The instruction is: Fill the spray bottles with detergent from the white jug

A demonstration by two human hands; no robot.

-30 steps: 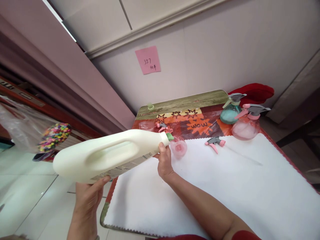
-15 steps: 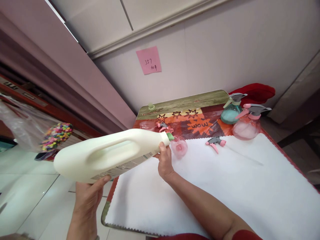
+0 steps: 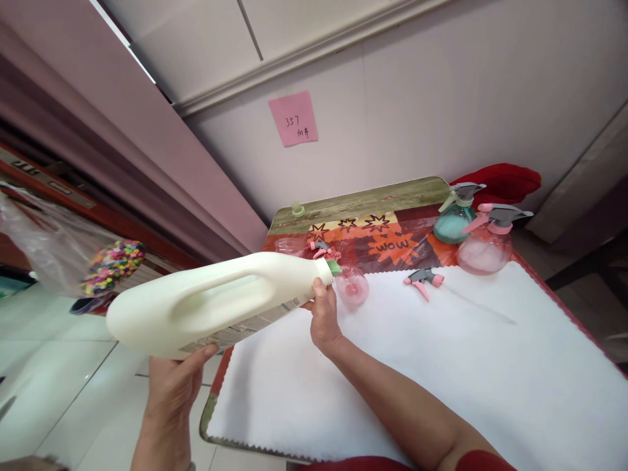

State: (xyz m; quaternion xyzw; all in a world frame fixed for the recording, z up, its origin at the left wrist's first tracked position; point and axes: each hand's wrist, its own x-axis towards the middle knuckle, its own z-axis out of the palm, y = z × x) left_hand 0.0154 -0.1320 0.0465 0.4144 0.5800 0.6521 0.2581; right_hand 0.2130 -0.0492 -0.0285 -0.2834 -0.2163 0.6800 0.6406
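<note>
I hold a large cream-white plastic jug (image 3: 210, 304) tipped on its side, neck to the right. My left hand (image 3: 171, 392) grips its base from below. My right hand (image 3: 324, 317) is closed around the neck end, by a small green funnel or spout (image 3: 333, 267) at the jug's mouth. That mouth sits right over a small clear pink bottle (image 3: 351, 286) standing open on the white towel (image 3: 441, 366).
A loose pink-and-grey spray head (image 3: 422, 279) lies on the towel. A teal spray bottle (image 3: 454, 219) and a pink spray bottle (image 3: 483, 247) stand at the back right. A green cap (image 3: 296, 209) rests on the far table edge. Another clear bottle (image 3: 289, 246) lies behind the jug.
</note>
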